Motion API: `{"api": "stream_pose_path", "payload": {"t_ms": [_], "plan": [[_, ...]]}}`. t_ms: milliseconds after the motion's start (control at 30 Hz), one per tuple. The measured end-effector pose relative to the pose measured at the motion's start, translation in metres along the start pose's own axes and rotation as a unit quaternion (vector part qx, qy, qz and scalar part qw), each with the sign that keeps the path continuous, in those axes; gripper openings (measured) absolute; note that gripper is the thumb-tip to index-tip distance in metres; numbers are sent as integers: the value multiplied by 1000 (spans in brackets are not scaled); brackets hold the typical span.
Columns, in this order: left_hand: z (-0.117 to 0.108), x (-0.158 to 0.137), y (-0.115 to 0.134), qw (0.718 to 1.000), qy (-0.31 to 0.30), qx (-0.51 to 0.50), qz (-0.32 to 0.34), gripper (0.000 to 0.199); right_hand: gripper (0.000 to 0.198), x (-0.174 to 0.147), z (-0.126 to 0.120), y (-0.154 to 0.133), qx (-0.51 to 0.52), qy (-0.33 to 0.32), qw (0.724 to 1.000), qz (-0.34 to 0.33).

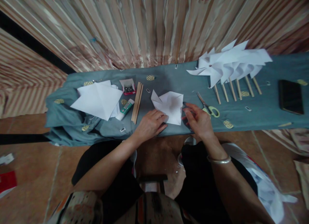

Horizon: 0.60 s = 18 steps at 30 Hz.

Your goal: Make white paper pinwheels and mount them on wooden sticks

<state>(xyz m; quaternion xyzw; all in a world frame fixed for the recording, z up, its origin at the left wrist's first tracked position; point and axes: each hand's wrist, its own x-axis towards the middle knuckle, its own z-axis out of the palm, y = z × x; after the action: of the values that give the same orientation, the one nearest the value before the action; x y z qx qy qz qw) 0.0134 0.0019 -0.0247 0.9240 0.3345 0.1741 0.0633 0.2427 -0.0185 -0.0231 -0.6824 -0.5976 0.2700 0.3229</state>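
Along a cloth-covered, blue-green tabletop (pixel 260 119), a white paper (pixel 172 104) lies near the front edge, partly folded, one pointed flap jutting out at its upper left. The left hand (pixel 151 122) rests on the paper's lower left side, thumb apart from the fingers. The right hand (pixel 198 119), with a bangle (pixel 219 160) at the wrist, is poised at the paper's right edge, thumb and fingers parted; whether its fingertips touch the paper cannot be told. To the left of the paper, loose wooden sticks (pixel 137 103) lie side by side, next to a green-and-white tube (pixel 125 109) and an opened red box (pixel 131 92) holding small dark pieces (pixel 127 88). Farther left sits a pile of white sheets (pixel 98 100), the top one creased. Just beside the right hand lie scissors (pixel 207 106) with pale green handles, blades angled toward the rear. White pinwheels (pixel 241 63) overlap in a row toward the right, their wooden stems (pixel 238 89) slanting to the near edge, with a dark phone (pixel 291 96) beyond them. Behind the tabletop hangs a striped curtain (pixel 154 30).
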Motion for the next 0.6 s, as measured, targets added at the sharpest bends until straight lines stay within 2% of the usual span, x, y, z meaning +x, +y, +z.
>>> {"api": "stream_pose_path", "payload": {"t_ms": [167, 300, 433, 600], "plan": [[4, 2, 2, 1000, -16, 7, -1, 21, 39, 1, -3, -5, -58, 28, 998, -13], [7, 4, 5, 1000, -15, 26, 7, 20, 38, 1, -2, -6, -52, 41, 997, -24], [8, 3, 5, 999, 0, 31, 8, 21, 32, 0, -2, -2, -8, 38, 998, -39], [11, 1, 2, 999, 28, -23, -32, 21, 29, 1, 1, 7, 73, -19, 992, -105]]}}
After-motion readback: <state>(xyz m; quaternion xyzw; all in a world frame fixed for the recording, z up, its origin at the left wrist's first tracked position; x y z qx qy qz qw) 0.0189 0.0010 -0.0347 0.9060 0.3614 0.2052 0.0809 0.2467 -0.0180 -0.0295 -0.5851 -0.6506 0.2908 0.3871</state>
